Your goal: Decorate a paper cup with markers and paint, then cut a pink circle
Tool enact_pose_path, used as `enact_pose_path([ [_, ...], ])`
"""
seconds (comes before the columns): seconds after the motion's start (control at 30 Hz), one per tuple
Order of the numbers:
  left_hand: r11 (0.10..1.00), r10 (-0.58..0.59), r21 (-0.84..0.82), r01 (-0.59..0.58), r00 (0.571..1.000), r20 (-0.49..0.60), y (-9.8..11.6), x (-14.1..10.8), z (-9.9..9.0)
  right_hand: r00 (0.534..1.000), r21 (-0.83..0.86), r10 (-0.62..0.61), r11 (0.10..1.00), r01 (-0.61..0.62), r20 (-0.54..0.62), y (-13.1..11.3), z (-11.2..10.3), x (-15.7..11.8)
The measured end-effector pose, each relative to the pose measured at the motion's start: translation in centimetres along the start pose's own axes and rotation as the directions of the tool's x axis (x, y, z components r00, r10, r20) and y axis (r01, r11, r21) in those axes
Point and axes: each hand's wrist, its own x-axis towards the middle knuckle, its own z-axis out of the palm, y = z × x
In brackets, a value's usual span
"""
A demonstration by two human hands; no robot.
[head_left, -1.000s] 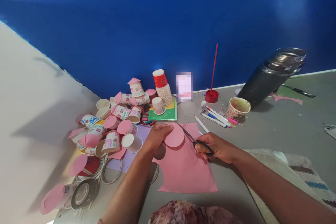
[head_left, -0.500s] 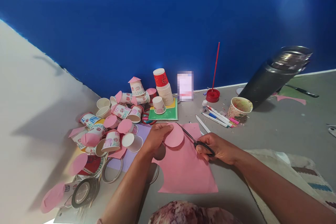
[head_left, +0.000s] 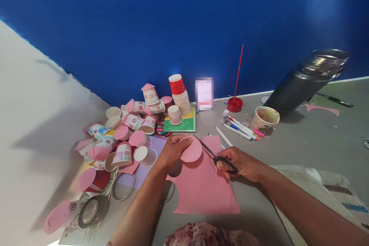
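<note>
Between the thumb and fingers of my left hand [head_left: 174,149] is a round pink paper disc [head_left: 192,150], pinched at its upper left edge. My right hand [head_left: 240,164] is wrapped round the black handles of a pair of scissors [head_left: 211,153]. The scissor blades look nearly closed, their tips beside the disc's upper right edge. Under both hands lies a larger pink paper sheet [head_left: 206,192] with curved cut-outs along its left side.
Decorated paper cups [head_left: 122,154] with pink tops crowd the left. Stacked cups [head_left: 181,102] stand on a green book [head_left: 187,125]. Markers [head_left: 239,130], a patterned cup [head_left: 264,118] and a dark flask [head_left: 300,88] sit at right. Tape rolls [head_left: 93,211] lie lower left.
The hands, disc and scissors have barely moved. The view has shifted very slightly, so the flask and markers appear a little further right.
</note>
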Motion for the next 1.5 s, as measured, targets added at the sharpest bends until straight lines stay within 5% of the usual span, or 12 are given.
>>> enact_pose_path([
  [0.57, 0.984, 0.01, 0.173, -0.035, 0.989, 0.146, 0.3, -0.4, -1.2, 1.0, -0.108, 0.001, 0.994, -0.002, -0.005, 0.3, 0.1, -0.1],
  [1.5, 0.973, -0.151, 0.209, 0.102, 0.96, 0.236, 0.1, -0.3, -2.1, 0.998, -0.201, 0.003, 0.979, 0.01, 0.067, 0.5, -0.2, -0.4],
])
